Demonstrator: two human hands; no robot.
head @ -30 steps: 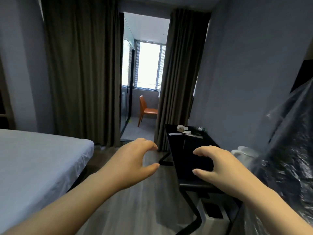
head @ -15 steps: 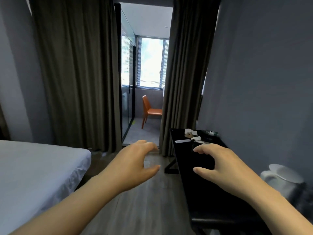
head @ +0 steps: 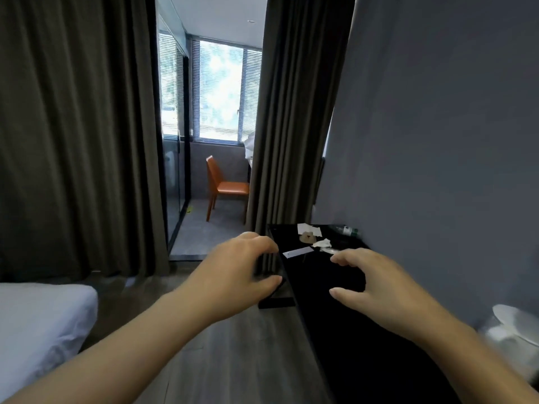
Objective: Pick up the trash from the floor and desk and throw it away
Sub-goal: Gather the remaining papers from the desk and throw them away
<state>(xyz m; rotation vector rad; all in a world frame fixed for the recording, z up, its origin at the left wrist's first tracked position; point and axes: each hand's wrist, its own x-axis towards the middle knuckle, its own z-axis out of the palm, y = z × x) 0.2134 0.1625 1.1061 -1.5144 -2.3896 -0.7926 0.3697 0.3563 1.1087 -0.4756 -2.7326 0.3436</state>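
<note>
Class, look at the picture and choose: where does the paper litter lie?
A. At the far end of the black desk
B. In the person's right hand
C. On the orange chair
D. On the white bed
A: the paper scraps lie at the far end of the black desk, beyond the left hand and the right hand, which both hold nothing.

We're in a hotel-style bedroom: white-sheeted bed (head: 38,316) on the left, floor-length dark curtains (head: 75,141), a black desk (head: 350,345) along the grey wall (head: 437,141), an orange chair (head: 226,186) by the window (head: 221,88).
</note>
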